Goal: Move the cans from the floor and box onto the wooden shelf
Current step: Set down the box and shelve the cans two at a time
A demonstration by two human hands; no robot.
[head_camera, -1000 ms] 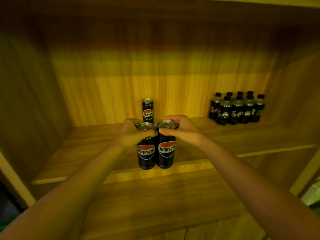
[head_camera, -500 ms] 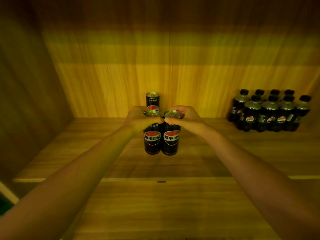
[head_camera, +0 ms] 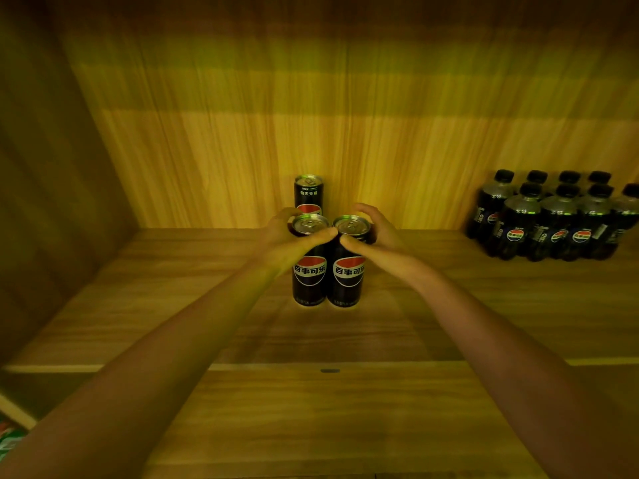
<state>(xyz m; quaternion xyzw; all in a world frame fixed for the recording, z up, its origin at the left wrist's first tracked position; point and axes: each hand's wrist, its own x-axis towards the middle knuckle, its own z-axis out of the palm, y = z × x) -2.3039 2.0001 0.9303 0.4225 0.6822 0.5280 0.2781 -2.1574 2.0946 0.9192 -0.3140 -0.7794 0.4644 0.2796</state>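
The fingers (head_camera: 316,236) of the left hand (head_camera: 283,236) are curled round the top of the left can (head_camera: 309,271), thumb across the near side just under the rim. The fingers (head_camera: 366,210) of the right hand (head_camera: 383,236) wrap the top of the right can (head_camera: 347,274) the same way, arching over its far side. The 2 thumb tips almost meet between the lids. Both black Pepsi cans stand upright, side by side and touching, logos facing the camera.

Below the fingers, the can bases look level with the board of the wooden shelf (head_camera: 173,288). I cannot tell for sure whether they rest on it or hang just above.

This is the change: 1 second ago the same pair was held out in front of the shelf's edge, and half a second ago it was over the board. Now it is deep inside, so the carry is over and only the release seems left.

Just beyond the left fingers, a 3rd can (head_camera: 308,193) stands near the back panel (head_camera: 345,133), close behind the left can. Well to the right of the right fingers sits a cluster of small dark cola bottles (head_camera: 553,223).

Judging from this, 3 cans will be shelved once the hands let go. The grip should open gently, since slim cans tip easily.
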